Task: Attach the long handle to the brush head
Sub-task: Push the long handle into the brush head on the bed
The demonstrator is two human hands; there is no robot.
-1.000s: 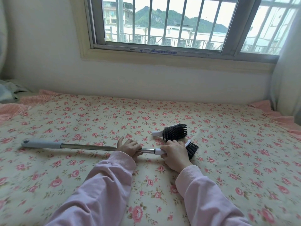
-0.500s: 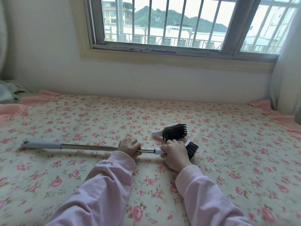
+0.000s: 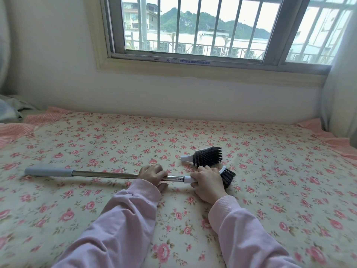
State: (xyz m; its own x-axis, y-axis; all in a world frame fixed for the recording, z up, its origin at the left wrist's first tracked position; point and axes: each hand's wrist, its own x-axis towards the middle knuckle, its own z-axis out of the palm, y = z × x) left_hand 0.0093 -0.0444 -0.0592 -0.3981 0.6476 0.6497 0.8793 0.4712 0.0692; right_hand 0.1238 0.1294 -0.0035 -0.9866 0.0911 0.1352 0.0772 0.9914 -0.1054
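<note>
Here, the long handle is being gripped by the left hand, the brush head by the right hand, on the bed.

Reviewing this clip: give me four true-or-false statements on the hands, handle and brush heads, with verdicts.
1. The left hand grips the long handle on its metal shaft. True.
2. The right hand rests flat on the sheet, holding nothing. False: it grips the brush head at the handle's end.
3. A second brush head lies loose on the bedsheet. True.
4. The handle leans upright against the wall. False: it lies along the bedsheet.
</note>
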